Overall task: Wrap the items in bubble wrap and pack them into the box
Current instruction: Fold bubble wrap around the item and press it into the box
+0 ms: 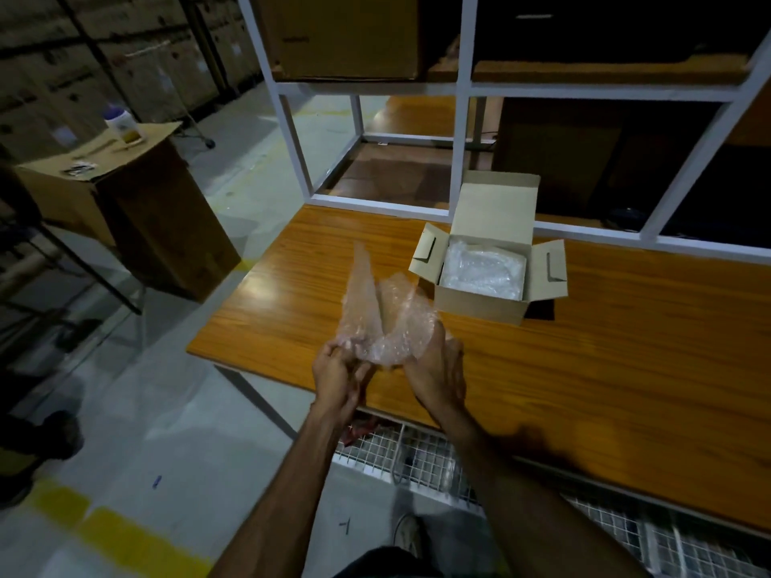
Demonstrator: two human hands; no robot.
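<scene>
A: Two hands, left hand (338, 371) and right hand (436, 371), grip crumpled bubble wrap (384, 323) at frame centre, fingers curled into it, above the tabletop (626, 369).

B: Wrapping stage, seemingly. Next: close the wrap, carry it right to the open box (486, 302), already holding wrapped material.

Surroundings noted from my remote station, dim warehouse lighting.

I see a wooden table (626, 348) backed by a white metal rack (459, 118) holding a large carton (346, 35). A wire mesh basket (438, 456) sits under the table's near edge. To the left, a tall cardboard box (137, 210) carries a plastic jar (121, 125). Yellow floor markings (104, 531) show nearby.
</scene>
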